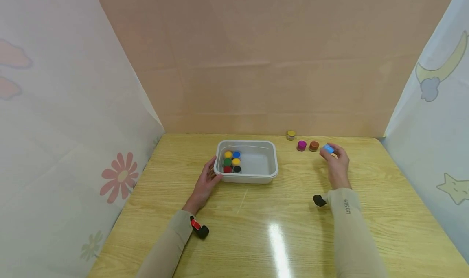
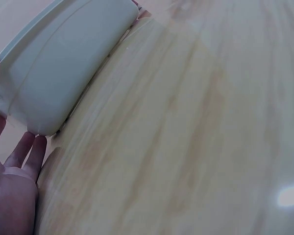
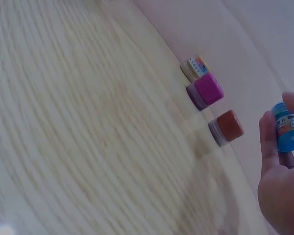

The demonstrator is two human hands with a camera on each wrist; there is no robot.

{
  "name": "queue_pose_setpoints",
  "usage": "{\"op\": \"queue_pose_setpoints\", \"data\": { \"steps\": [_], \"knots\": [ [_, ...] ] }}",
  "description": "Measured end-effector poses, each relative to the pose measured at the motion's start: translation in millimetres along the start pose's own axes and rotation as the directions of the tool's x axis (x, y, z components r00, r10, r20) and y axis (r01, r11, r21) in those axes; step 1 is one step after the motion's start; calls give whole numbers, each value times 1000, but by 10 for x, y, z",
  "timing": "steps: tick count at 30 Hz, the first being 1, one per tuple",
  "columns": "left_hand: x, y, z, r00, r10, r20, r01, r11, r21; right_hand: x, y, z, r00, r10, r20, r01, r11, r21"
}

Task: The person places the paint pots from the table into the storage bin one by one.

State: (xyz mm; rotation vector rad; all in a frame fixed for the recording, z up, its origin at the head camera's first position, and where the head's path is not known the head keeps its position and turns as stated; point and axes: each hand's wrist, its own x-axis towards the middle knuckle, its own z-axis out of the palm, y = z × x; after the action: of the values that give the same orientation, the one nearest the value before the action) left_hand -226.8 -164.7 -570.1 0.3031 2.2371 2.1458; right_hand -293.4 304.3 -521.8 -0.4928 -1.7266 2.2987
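Observation:
In my right hand [image 1: 338,164] I pinch a small blue paint jar [image 3: 287,128], thumb on one side and fingers on the other, above the table's right side. To its left stand the brown-lidded jar [image 1: 314,146] and the magenta-lidded jar [image 1: 301,145], with a yellow-lidded jar [image 1: 291,135] farther back. A white plastic tray [image 1: 249,179] holds several jars at its left end, with yellow, blue, green, red and black lids. My left hand [image 1: 206,183] touches the tray's left front corner, its fingers fairly straight along the wall and the thumb spread toward the front.
The wooden table [image 1: 242,225] backs onto a brown sheet [image 1: 256,66], close behind the yellow-lidded jar. Patterned white sheets [image 1: 66,127] hang along both sides. Each wrist carries a small black camera [image 1: 319,200].

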Motion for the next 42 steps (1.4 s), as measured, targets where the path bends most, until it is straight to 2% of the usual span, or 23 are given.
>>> {"op": "queue_pose_setpoints", "data": {
  "steps": [5,9,17,27,34,38,42],
  "knots": [
    [2,-1,-3,1000,2,-3,-2,1000,6,-21,-25,127,998,-46,48,47,999,-16],
    [5,-6,-3,1000,6,-4,-6,1000,0,-124,-147,279,992,-59,111,66,996,-64],
    [1,-13,-4,1000,2,1,-2,1000,-8,-343,-403,592,960,-79,270,129,977,-172],
    [6,-22,-12,1000,7,8,-7,1000,5,-315,-339,800,922,-114,370,180,972,-150],
    [1,11,0,1000,10,7,-10,1000,-6,-366,-312,917,892,-96,442,206,956,-209],
    [-3,27,4,1000,9,12,-9,1000,-7,-381,-284,985,881,-87,465,230,938,-259],
    [-8,38,7,1000,7,16,-7,1000,-9,-415,-270,1052,870,-87,485,241,933,-266]
  ]
}}
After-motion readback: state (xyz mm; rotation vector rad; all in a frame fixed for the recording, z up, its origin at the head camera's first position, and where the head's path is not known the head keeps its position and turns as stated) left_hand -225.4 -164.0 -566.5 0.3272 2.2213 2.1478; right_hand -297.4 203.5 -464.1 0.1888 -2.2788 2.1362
